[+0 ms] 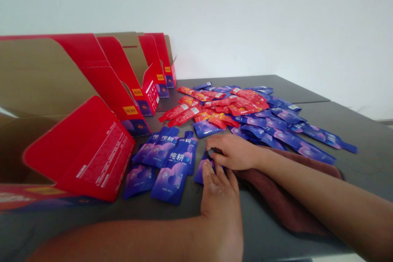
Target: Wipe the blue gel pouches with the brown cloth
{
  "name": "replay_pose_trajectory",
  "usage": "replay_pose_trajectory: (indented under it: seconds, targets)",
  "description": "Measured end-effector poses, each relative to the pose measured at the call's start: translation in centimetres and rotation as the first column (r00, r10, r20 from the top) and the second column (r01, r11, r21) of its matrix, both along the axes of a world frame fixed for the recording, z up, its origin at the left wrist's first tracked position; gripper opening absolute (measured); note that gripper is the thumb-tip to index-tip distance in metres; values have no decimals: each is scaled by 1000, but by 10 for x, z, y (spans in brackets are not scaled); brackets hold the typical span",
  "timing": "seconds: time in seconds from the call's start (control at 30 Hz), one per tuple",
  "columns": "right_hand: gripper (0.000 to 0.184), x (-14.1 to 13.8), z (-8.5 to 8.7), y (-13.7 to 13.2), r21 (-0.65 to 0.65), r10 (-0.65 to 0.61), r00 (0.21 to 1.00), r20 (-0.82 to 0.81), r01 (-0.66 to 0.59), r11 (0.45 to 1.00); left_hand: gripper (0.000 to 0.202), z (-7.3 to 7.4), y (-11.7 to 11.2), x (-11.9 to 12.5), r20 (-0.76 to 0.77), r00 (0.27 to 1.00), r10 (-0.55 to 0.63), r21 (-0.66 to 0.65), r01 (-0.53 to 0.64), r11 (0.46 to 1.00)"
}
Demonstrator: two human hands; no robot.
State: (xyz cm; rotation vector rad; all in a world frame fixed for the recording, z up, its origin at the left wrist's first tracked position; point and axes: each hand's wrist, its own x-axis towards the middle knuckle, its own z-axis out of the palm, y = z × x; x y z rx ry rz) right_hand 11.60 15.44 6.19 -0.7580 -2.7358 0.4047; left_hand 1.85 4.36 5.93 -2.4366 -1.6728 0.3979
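Note:
My left hand [220, 196] lies with its fingers stretched out on a blue-purple pouch [199, 174] on the table. Closed around a small black object [210, 154], my right hand [235, 151] rests at the top of that same pouch; most of the object is hidden by the fingers, so its kind cannot be told. Just left of my hands lies a loose group of blue pouches [175, 159] with white lettering, some overlapping. Beneath my right forearm is a brown cloth [285, 200].
Behind my hands spreads a heap of red pouches [230, 102] and blue pouches [285, 131]. Open red cartons [101, 151] with brown insides stand in a row along the left. The dark grey table [362, 163] reaches back to a pale wall [260, 20].

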Motion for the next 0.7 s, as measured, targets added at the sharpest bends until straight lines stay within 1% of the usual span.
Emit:
replay_pose_trajectory:
  seconds: [0.7]
  targets:
    - [9, 0, 1, 0, -11, -31, 999, 44, 31, 999, 47, -2, 0, 0, -6, 1000, -4, -29, 4, 1000]
